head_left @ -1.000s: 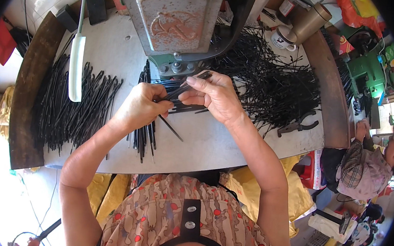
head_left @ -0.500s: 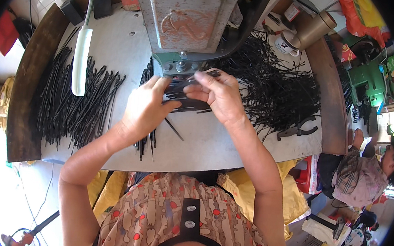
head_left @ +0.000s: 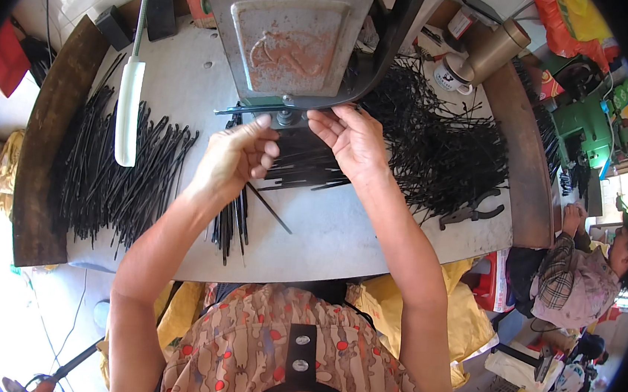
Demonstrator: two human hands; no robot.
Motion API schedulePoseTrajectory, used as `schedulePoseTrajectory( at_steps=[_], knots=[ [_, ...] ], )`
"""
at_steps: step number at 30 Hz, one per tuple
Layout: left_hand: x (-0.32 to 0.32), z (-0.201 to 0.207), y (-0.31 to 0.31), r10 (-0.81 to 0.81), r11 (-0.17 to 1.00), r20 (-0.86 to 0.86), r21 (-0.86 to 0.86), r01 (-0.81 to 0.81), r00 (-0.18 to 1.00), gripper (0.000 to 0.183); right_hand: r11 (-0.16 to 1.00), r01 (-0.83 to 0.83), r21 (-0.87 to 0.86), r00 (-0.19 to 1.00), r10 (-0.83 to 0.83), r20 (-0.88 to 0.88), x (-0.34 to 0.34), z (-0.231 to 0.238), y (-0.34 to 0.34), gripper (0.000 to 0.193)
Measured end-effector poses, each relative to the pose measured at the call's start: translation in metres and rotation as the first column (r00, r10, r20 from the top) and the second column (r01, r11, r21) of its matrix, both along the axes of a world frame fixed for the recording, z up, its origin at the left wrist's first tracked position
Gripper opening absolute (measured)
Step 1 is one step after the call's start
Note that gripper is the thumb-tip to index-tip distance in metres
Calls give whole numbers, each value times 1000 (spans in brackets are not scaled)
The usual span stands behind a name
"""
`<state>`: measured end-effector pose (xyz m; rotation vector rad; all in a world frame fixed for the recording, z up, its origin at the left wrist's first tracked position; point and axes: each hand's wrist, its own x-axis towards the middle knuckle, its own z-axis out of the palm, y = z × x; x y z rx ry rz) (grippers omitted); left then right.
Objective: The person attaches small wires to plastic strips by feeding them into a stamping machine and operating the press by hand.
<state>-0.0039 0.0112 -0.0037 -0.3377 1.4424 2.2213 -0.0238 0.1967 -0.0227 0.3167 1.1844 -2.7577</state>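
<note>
A thin black rod (head_left: 251,108) lies crosswise at the lower head of the green and grey press (head_left: 297,45). My right hand (head_left: 356,144) is at the rod's right end, fingers closed together there; the very tip of the grip is partly hidden under the press. Below the rod's left part is my left hand (head_left: 231,163), its fingers loosely curled and the thumb raised apart from them, with nothing visible in it. Several black rods (head_left: 305,167) lie between my hands in front of the press. Beside my left wrist is a small bundle of rods (head_left: 231,226).
A large heap of black rods (head_left: 118,171) covers the table's left, a tangled one (head_left: 446,133) its right. Pliers (head_left: 472,210) lie by the right heap, near a white mug (head_left: 453,74). A lamp (head_left: 128,112) hangs at left. Another person (head_left: 575,282) sits at far right.
Both hands have moved apart from the rods in front of the press. A rod now lies across the press head, and my right hand has risen toward it.
</note>
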Motion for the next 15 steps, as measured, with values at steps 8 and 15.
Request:
schedulePoseTrajectory(
  at_steps=[8,15],
  knots=[
    [-27,-9,6,137,986,-19,99,-135,990,16,1000,-3,25,1000,4,-13,-1,0,-4,16],
    [-23,-14,14,198,975,-30,113,-194,980,18,1000,27,4,1000,-27,-8,3,-3,-6,17]
  ],
)
